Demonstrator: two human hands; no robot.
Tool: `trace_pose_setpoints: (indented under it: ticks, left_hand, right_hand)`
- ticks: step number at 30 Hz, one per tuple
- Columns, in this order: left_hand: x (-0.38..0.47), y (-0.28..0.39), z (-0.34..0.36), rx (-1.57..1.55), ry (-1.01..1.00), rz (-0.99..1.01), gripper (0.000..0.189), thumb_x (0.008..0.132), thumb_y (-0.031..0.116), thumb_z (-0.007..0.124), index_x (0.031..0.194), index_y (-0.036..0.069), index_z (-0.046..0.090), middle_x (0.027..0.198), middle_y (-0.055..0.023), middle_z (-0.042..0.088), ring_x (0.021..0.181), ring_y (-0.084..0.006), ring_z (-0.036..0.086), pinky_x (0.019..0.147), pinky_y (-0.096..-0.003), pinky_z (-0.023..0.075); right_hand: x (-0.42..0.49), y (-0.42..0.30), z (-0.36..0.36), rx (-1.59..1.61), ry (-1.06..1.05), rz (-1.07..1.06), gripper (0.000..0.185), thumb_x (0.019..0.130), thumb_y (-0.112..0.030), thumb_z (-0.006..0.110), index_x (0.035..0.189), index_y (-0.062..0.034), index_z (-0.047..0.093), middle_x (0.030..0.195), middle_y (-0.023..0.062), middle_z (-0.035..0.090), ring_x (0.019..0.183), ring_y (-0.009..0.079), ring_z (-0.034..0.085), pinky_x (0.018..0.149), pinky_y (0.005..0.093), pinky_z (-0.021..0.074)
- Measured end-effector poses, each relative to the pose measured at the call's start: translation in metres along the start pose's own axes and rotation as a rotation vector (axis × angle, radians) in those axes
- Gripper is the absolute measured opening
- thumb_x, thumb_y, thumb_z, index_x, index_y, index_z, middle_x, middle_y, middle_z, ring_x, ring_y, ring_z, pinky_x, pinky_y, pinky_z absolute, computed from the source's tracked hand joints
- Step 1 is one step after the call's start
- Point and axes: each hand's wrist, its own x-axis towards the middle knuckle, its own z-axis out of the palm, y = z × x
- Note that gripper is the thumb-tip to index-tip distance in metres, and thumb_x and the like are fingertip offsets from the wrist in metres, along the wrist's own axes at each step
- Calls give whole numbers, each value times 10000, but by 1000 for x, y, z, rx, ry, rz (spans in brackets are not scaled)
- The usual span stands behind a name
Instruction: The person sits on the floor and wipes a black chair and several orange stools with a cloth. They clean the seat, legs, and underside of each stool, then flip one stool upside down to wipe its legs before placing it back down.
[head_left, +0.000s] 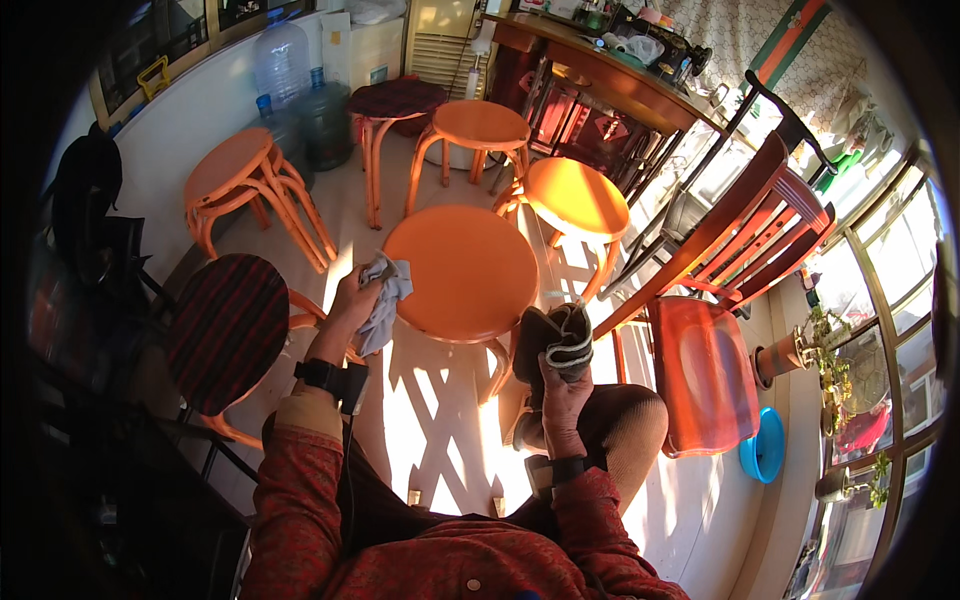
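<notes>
My left hand (350, 304) is closed around a crumpled light grey-blue cloth (386, 300), beside the left edge of a round orange stool (461, 270). My right hand (566, 405) grips a dark shoe (534, 346) with a pale-edged opening, near the stool's lower right edge and above my bent knee. The fingers behind the shoe are partly hidden. Nothing rests on the orange seat between my hands.
Several more stools stand around, one with a plaid cover (229, 334) at the left. A red wooden chair (705, 375) and a blue basin (763, 446) are at the right. Large water bottles (322, 120) and a wooden desk (600, 64) stand farther back.
</notes>
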Motion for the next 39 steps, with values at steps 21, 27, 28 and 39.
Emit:
trace_pose_setpoints:
  ticks: [21, 27, 28, 39]
  left_hand:
    - [-86, -7, 91, 518, -483, -13, 394, 860, 362, 706, 901, -29, 684, 754, -191, 659, 712, -325, 656, 707, -390, 520]
    - [-75, -31, 117, 129, -383, 13, 264, 870, 155, 697, 1059, -23, 647, 884, -96, 656, 844, -191, 630, 790, -321, 509]
    - [-72, -33, 122, 10, -371, 34, 281, 872, 117, 695, 1115, -17, 648, 949, -83, 670, 913, -170, 633, 838, -306, 510]
    - [-48, -34, 159, -215, -588, -17, 237, 976, 212, 632, 1082, 2, 659, 1013, -36, 682, 927, -119, 622, 812, -295, 521]
  right_hand:
    - [18, 20, -26, -208, -23, 35, 334, 783, -64, 805, 1067, -28, 633, 964, 45, 696, 907, 129, 643, 839, 290, 520]
    - [12, 25, -13, -624, 30, -118, 347, 767, -112, 800, 1062, -54, 627, 919, 129, 715, 855, 248, 713, 773, 352, 551]
    - [12, 27, -10, -669, 38, -119, 375, 761, -143, 812, 1079, -72, 628, 940, 156, 713, 852, 288, 716, 752, 368, 557]
    - [11, 29, 21, -790, -27, -37, 562, 696, -259, 888, 1127, -64, 583, 925, 161, 707, 845, 301, 707, 739, 381, 551]
